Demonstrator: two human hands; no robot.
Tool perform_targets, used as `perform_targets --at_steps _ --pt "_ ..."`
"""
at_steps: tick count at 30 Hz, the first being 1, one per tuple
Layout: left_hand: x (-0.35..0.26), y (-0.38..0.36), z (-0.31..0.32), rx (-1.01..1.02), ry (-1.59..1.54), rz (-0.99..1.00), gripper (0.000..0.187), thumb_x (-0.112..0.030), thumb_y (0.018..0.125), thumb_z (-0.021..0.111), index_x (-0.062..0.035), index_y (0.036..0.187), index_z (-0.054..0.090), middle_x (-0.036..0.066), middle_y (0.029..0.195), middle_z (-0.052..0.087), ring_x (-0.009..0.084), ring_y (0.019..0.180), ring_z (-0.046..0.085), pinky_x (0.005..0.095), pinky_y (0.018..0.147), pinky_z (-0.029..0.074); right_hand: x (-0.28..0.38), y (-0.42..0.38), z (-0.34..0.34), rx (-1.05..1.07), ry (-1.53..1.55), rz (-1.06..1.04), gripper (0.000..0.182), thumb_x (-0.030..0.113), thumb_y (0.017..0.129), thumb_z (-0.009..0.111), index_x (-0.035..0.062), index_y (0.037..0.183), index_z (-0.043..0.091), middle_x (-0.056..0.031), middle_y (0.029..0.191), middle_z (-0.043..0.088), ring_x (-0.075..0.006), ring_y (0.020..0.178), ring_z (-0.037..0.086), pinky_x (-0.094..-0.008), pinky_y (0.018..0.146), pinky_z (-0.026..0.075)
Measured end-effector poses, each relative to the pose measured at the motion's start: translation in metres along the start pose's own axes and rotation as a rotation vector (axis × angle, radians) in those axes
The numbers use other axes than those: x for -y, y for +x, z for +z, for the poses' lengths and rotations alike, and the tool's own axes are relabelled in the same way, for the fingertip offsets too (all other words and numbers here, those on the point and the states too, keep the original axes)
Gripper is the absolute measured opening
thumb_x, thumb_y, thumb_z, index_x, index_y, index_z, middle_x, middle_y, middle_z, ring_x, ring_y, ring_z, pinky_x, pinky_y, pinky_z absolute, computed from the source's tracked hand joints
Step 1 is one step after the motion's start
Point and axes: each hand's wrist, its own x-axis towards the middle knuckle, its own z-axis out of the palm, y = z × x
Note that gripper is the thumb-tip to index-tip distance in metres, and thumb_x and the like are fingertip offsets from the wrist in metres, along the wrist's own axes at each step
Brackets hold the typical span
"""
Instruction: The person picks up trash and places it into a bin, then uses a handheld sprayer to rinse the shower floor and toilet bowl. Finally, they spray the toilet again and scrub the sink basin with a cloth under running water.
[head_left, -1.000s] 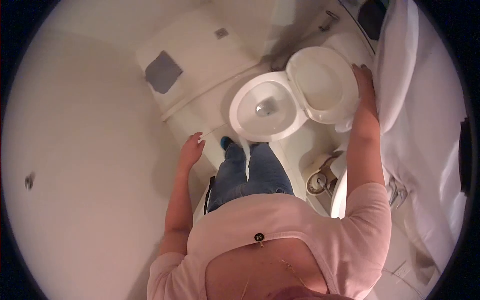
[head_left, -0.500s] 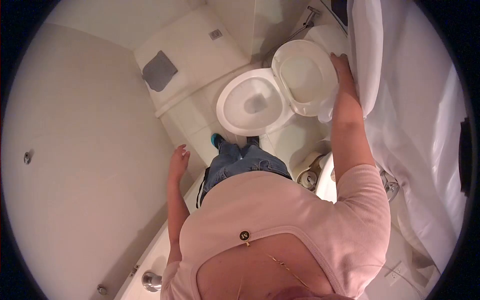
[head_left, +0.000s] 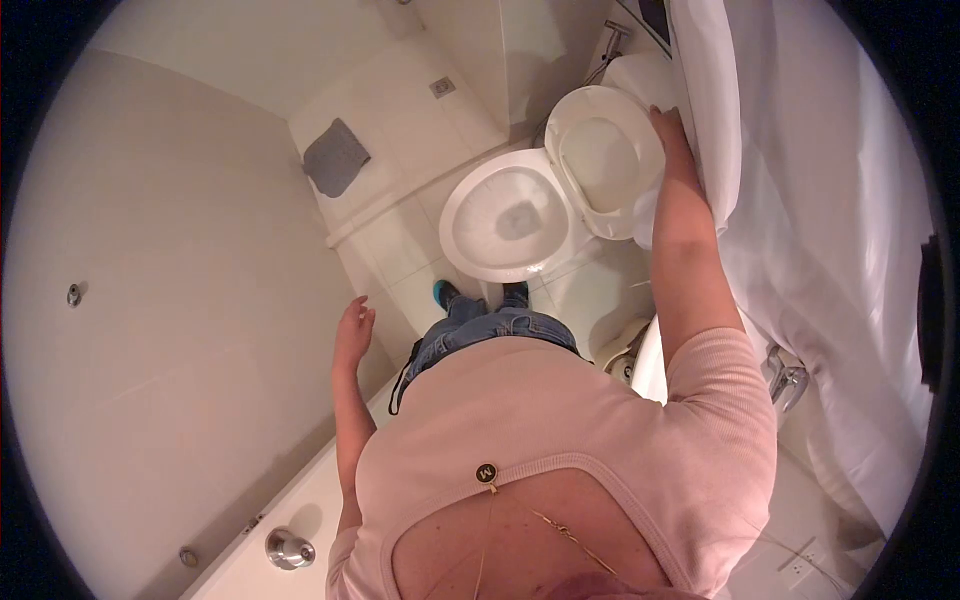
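My right hand (head_left: 668, 124) reaches to the toilet tank (head_left: 640, 78), just behind the raised seat. Its fingers are small and partly hidden, so I cannot make out whether they touch or grip anything. Below it, the toilet seat and lid (head_left: 562, 148) lean back against the tank. The toilet bowl (head_left: 462, 225) is uncovered, and pale streaks show around the water inside. My left hand (head_left: 355, 332) hangs free at my side, fingers apart and holding nothing, near the wall.
A grey mat (head_left: 337, 158) lies on the shower floor near a drain (head_left: 442, 87). A spray hose (head_left: 612, 42) hangs behind the toilet. To my right are a white curtain (head_left: 820, 200) and a metal faucet (head_left: 789, 383). A door knob (head_left: 290, 549) sits lower left.
The view has shifted slightly, so the toilet and mat sit a little lower and further right. Lighter streaks now show in the bowl. My right hand remains by the tank.
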Motion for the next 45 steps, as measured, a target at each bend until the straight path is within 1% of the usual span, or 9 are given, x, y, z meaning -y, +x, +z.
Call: perform_targets --at_steps 5,16,22,24,28,31,34,37,45 --pt "-0.017 -0.008 -0.002 0.008 0.026 -0.051 0.032 -0.019 0.083 0.054 -0.0050 0.112 0.050 0.019 0.096 0.058 0.0300 0.081 0.059 0.0359 0.072 0.047 0.027 -0.037 -0.035 -0.067 -0.022 -0.075 0.074 0.038 0.074 0.058 -0.0162 0.119 0.035 -0.0322 0.119 0.042 -0.0381 0.114 0.042 -0.0346 0.096 0.033" --pt "0.026 -0.029 0.018 0.111 0.031 -0.093 0.035 -0.021 0.082 0.053 -0.0023 0.111 0.049 0.019 0.093 0.059 0.0309 0.087 0.057 0.0377 0.075 0.045 -0.003 0.014 0.010 0.016 0.060 -0.135 0.069 0.032 0.075 0.058 -0.0135 0.121 0.033 -0.0318 0.121 0.040 -0.0383 0.115 0.040 -0.0364 0.099 0.030" --pt "0.021 -0.005 0.012 0.184 -0.010 0.002 0.037 -0.023 0.082 0.053 -0.0010 0.112 0.048 0.019 0.096 0.058 0.0318 0.089 0.057 0.0375 0.077 0.045 0.030 -0.060 -0.005 -0.224 0.073 -0.220 0.071 0.025 0.079 0.055 -0.0085 0.130 0.019 -0.0336 0.127 0.030 -0.0402 0.121 0.030 -0.0391 0.103 0.022" --pt "0.019 0.012 0.007 0.207 0.026 0.076 0.037 -0.023 0.082 0.053 -0.0012 0.112 0.048 0.019 0.097 0.058 0.0319 0.089 0.057 0.0371 0.078 0.045 0.088 -0.147 -0.071 0.024 0.130 -0.150 0.072 0.025 0.080 0.055 -0.0048 0.133 0.015 -0.0317 0.129 0.029 -0.0381 0.123 0.028 -0.0385 0.104 0.019" --pt "0.000 0.048 -0.006 0.248 0.094 0.197 0.038 -0.022 0.083 0.052 -0.0020 0.114 0.047 0.019 0.097 0.058 0.0311 0.089 0.057 0.0360 0.078 0.045 0.087 -0.206 -0.020 0.066 0.162 -0.210 0.066 0.023 0.082 0.049 -0.0028 0.133 0.017 -0.0243 0.133 0.029 -0.0361 0.126 0.025 -0.0398 0.105 0.019" --pt "-0.015 0.075 -0.015 0.267 0.059 0.316 0.037 -0.021 0.084 0.052 -0.0027 0.116 0.047 0.017 0.095 0.059 0.0286 0.088 0.058 0.0348 0.077 0.045 0.121 -0.317 -0.078 -0.111 0.045 -0.277 0.071 0.010 0.069 0.057 0.0062 0.133 0.027 -0.0209 0.127 0.040 -0.0350 0.120 0.034 -0.0424 0.099 0.027" --pt "-0.018 0.079 -0.011 0.293 -0.003 0.353 0.037 -0.021 0.085 0.051 -0.0041 0.117 0.046 0.013 0.093 0.059 0.0233 0.085 0.057 0.0328 0.075 0.045 0.101 -0.388 -0.054 -0.003 0.181 -0.512 0.068 0.016 0.072 0.059 0.0024 0.131 0.029 -0.0196 0.129 0.037 -0.0366 0.116 0.037 -0.0436 0.097 0.031" --pt "0.003 0.094 0.009 0.468 -0.007 0.376 0.037 -0.021 0.085 0.050 -0.0042 0.117 0.046 0.010 0.090 0.058 0.0185 0.081 0.054 0.0300 0.072 0.044 0.095 -0.431 -0.080 0.597 0.248 -0.344 0.048 0.024 0.080 0.055 0.0023 0.122 0.043 -0.0208 0.113 0.051 -0.0326 0.104 0.050 -0.0399 0.088 0.039" --pt "-0.001 0.079 0.056 0.830 0.081 0.422 0.036 -0.023 0.086 0.051 -0.0033 0.116 0.047 0.007 0.080 0.054 0.0139 0.073 0.050 0.0262 0.068 0.043 -0.039 -0.513 -0.203 -0.050 0.419 0.073 0.030 0.023 0.080 0.053 0.0053 0.104 0.057 -0.0179 0.092 0.061 -0.0324 0.084 0.058 -0.0381 0.075 0.046"
